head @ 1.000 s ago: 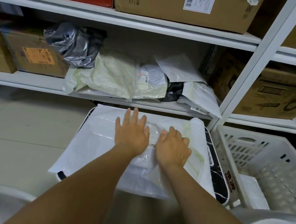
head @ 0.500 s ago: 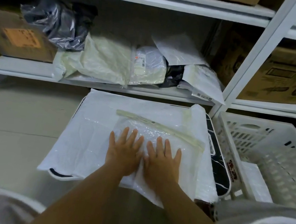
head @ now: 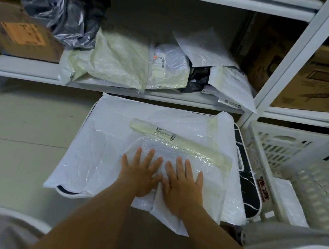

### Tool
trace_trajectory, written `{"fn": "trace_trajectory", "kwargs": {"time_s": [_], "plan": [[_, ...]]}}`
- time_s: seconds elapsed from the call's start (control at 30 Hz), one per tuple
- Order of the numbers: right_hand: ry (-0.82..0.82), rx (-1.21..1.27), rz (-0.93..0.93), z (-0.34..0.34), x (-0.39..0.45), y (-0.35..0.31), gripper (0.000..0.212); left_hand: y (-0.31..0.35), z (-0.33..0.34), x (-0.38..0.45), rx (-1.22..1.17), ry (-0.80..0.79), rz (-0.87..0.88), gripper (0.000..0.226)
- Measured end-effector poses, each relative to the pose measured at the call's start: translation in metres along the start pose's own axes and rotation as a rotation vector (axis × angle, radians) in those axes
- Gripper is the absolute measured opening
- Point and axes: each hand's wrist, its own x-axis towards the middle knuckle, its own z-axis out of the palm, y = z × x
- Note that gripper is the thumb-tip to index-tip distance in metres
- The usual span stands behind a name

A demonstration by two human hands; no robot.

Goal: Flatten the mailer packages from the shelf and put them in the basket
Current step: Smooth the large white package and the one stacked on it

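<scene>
fingers of the left hand [head: 141,176] and right hand [head: 182,185] were spread flat, pressed side by side on the mailer [head: 112,152], which was laid beneath them beside the basket [head: 310,167].

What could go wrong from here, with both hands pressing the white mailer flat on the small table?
1. The white mailer overhangs the small table's near edge below the left hand and right hand; sliding pressure toward the body could drag it off onto the floor.
2. Its long sealing flap lies loose and could catch on the basket rim during transfer, unfolding the flattened package.
3. Trapped air may puff it up again once the hands release.
</scene>
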Motion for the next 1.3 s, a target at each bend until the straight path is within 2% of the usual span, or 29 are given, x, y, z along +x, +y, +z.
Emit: {"fn": "trace_trajectory", "kwargs": {"time_s": [0.1,0.2,0.27,0.37,0.43,0.5,0.6,0.73,0.87,1.17,1.3], "plan": [[0.000,0.004,0.000,-0.006,-0.002,0.000,0.089,-0.002,-0.002,-0.001,-0.003,0.020,0.020,0.062],[0.029,0.041,0.007,-0.018,-0.002,0.001,0.056,-0.001,-0.020,-0.003,-0.074,0.130,-0.035,0.047],[0.149,0.058,0.081,-0.030,0.000,0.002,0.037,-0.004,-0.031,-0.004,-0.154,0.278,-0.155,0.037],[0.340,0.151,0.514,-0.050,-0.001,0.011,0.035,-0.012,-0.040,-0.007,-0.283,0.342,-0.404,0.034],[0.240,0.284,0.820,-0.062,-0.003,0.024,0.044,-0.018,-0.044,-0.010,-0.440,0.252,-0.563,0.039],[0.136,0.471,0.971,-0.070,-0.003,0.034,0.051,-0.023,-0.047,-0.011,-0.570,0.170,-0.619,0.043],[0.140,0.663,0.927,-0.076,0.002,0.037,0.054,-0.028,-0.048,-0.011,-0.559,0.202,-0.591,0.048],[0.315,0.589,0.749,-0.090,0.017,0.032,0.048,-0.038,-0.057,-0.010,-0.566,0.313,-0.600,0.051],[0.396,0.444,0.632,-0.098,0.037,0.036,0.040,-0.052,-0.064,-0.006,-0.483,0.431,-0.586,0.050],[0.396,0.295,0.572,-0.058,0.051,0.050,0.037,-0.061,-0.034,0.006,-0.392,0.430,-0.471,0.044],[0.367,0.195,0.652,-0.055,0.059,0.043,0.035,-0.053,-0.032,0.014,-0.214,0.437,-0.538,0.047]]}}
